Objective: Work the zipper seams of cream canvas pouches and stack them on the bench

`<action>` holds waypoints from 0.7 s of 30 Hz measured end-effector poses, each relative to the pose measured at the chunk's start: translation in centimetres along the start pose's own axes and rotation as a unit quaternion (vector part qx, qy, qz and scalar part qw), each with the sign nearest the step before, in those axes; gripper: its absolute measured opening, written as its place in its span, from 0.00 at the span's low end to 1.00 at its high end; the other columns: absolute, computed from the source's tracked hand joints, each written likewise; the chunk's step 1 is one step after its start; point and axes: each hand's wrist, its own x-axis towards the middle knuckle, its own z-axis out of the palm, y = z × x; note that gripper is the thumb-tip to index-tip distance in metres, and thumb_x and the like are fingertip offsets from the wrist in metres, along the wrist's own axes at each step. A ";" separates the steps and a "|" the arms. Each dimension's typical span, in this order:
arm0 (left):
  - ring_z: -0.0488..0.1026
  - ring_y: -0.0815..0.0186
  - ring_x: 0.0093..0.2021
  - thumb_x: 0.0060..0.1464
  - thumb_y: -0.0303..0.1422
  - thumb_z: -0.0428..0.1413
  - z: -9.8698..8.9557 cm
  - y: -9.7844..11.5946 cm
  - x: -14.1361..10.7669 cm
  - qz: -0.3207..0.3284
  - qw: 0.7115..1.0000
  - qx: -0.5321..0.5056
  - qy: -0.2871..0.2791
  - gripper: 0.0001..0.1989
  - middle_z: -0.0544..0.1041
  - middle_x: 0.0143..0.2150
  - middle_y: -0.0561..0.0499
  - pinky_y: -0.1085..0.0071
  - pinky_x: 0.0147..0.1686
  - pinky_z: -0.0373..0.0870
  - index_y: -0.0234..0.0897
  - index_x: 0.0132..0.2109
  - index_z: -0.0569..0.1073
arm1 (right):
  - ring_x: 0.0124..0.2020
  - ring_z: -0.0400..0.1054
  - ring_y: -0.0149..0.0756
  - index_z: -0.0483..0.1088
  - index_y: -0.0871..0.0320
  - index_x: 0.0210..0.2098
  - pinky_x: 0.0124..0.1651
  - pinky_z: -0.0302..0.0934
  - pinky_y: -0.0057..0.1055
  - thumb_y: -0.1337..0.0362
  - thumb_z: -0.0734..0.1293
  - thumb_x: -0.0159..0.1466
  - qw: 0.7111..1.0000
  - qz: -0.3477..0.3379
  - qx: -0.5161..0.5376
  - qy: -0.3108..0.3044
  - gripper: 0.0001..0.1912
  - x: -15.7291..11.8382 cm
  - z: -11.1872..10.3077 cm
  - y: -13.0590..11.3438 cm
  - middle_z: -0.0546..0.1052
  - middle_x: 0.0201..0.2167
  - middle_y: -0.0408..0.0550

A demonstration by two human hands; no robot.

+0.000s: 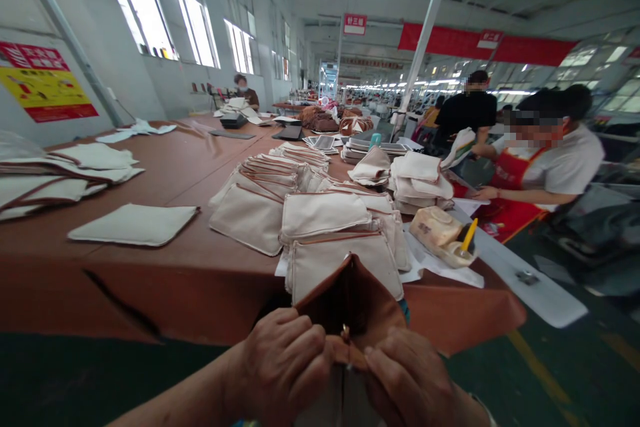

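At the table's front edge I hold a brown-lined pouch (385, 300) by its mouth, which gapes wide with a dark inside. My left hand (287, 363) has its fingers curled round the near left rim. My right hand (413, 373) pinches the rim on the other side. Between the hands, a small metal fitting shows on the near edge. Just beyond lies a cream pouch (320, 267) with brown edging, in front of another cream pouch (325, 213). The pouch's lower part is mostly hidden by my hands.
Rows of cream pouches (250, 213) cover the brown table (165, 267). One pouch (135, 225) lies apart on the left, near a stack (45, 180). A container with a yellow-handled tool (469, 235) stands right. A person in a red apron (515, 167) handles pieces beyond it.
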 end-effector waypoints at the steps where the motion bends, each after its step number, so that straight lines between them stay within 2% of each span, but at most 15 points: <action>1: 0.66 0.65 0.22 0.65 0.25 0.40 0.0 -0.1 -0.1 -0.003 1.000 -0.002 0.002 0.16 0.71 0.22 0.49 0.66 0.22 0.57 0.34 0.37 0.72 | 0.23 0.74 0.36 0.66 0.61 0.43 0.30 0.71 0.31 0.75 0.61 0.64 1.000 0.002 0.002 0.000 0.08 0.1 0.1 0.0 0.78 0.22 0.46; 8: 0.67 0.65 0.23 0.66 0.25 0.40 0.4 -0.3 -0.7 -0.027 0.999 -0.017 -0.010 0.16 0.72 0.24 0.49 0.66 0.25 0.58 0.33 0.38 0.71 | 0.23 0.73 0.35 0.65 0.60 0.44 0.29 0.70 0.31 0.74 0.61 0.66 1.000 0.012 0.011 -0.006 0.08 0.4 0.5 -0.3 0.79 0.24 0.47; 11: 0.66 0.65 0.24 0.64 0.24 0.44 1.0 -0.3 -1.0 -0.071 0.997 -0.028 -0.018 0.12 0.72 0.25 0.50 0.66 0.26 0.57 0.34 0.36 0.70 | 0.26 0.75 0.37 0.65 0.61 0.46 0.33 0.71 0.33 0.72 0.59 0.69 0.999 0.034 0.012 -0.009 0.07 0.4 0.5 -0.4 0.81 0.28 0.51; 15: 0.64 0.66 0.25 0.61 0.23 0.50 1.8 -0.3 -1.1 -0.134 0.989 -0.066 -0.018 0.07 0.73 0.27 0.52 0.68 0.27 0.57 0.36 0.35 0.69 | 0.28 0.75 0.38 0.65 0.62 0.47 0.34 0.70 0.34 0.70 0.59 0.71 0.996 0.064 0.054 -0.014 0.07 0.5 0.4 -0.2 0.79 0.28 0.51; 21: 0.68 0.67 0.29 0.64 0.26 0.52 1.6 -0.5 -0.2 -0.166 0.976 -0.141 0.007 0.04 0.76 0.32 0.50 0.70 0.31 0.62 0.36 0.39 0.71 | 0.30 0.74 0.39 0.65 0.62 0.47 0.33 0.69 0.34 0.70 0.59 0.70 0.996 0.056 0.069 -0.017 0.07 0.3 0.5 0.2 0.78 0.30 0.52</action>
